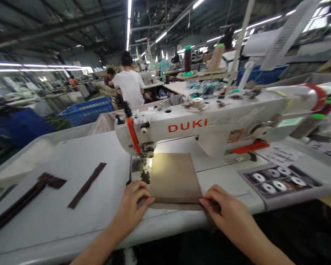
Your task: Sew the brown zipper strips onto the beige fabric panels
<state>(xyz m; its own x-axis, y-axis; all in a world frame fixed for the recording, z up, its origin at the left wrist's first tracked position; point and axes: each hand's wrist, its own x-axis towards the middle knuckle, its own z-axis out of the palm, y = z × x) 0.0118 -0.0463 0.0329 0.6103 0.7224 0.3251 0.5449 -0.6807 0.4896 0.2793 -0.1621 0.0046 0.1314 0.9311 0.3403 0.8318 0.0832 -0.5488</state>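
Strip lights run under a dark roof, well above the white surface that carries the work. To do this step well, I would judge, both corners should be held level, the near edge drawn just taut with no ripple in it, and the fingers kept clear of the needle area. On the left hand, thumb and fingers are pinched together at the near left corner of the fabric; on the right hand, thumb and fingertips grip the near right corner in the same way. Between them a narrow band, perhaps a fold, follows the near edge; whether it is stitched cannot be made out. Tan and roughly square, the fabric lies flat on the surface, just right of the presser foot, its far part by the lit head of the machine. Further out to the left lie a short strip and a longer strip, both dark; to the right, a tray holds white discs. Beyond the machine are a spool, a blue crate and a person in a white top, back turned
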